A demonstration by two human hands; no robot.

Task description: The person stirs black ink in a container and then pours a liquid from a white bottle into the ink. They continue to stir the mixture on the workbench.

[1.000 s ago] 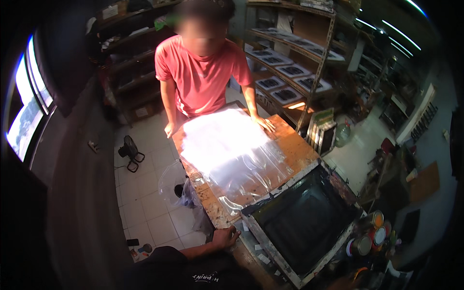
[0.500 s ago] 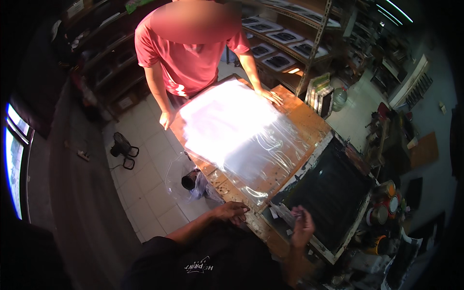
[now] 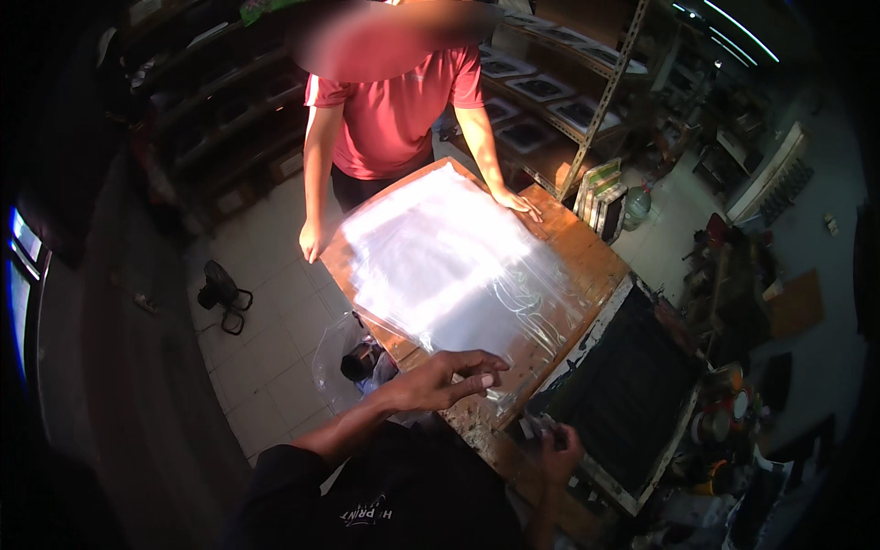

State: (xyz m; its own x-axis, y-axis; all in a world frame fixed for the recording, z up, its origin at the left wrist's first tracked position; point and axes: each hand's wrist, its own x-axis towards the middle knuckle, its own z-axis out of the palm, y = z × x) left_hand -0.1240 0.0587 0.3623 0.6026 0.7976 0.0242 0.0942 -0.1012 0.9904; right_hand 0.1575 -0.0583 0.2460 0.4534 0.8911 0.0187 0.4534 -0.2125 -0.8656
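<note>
My left hand [image 3: 451, 379] reaches over the near edge of a stack of clear plastic sheets [image 3: 431, 247], its fingers stretched forward and the thumb apart, holding nothing. The sheets lie on a wooden table [image 3: 587, 252] and glare in bright light. At the near left corner of a dark printing screen [image 3: 623, 385] is my right hand [image 3: 561, 451], its fingers bent together beside some pale scraps [image 3: 532, 428]. Shade hides what those fingers hold, if anything. The screen lies flat with a paint-stained frame.
Across the table a person in a red shirt [image 3: 394, 119] rests both hands on its edges. Paint cans [image 3: 724, 417] crowd the screen's right side. A small black fan [image 3: 223, 295] and a plastic bag [image 3: 335, 362] are on the floor at left. Shelves [image 3: 596, 119] stand behind.
My left hand has moved forward and right, from the table's near edge to over the sheets, its fingers extending. My right hand has lowered toward the screen's near corner. The view has shifted slightly.
</note>
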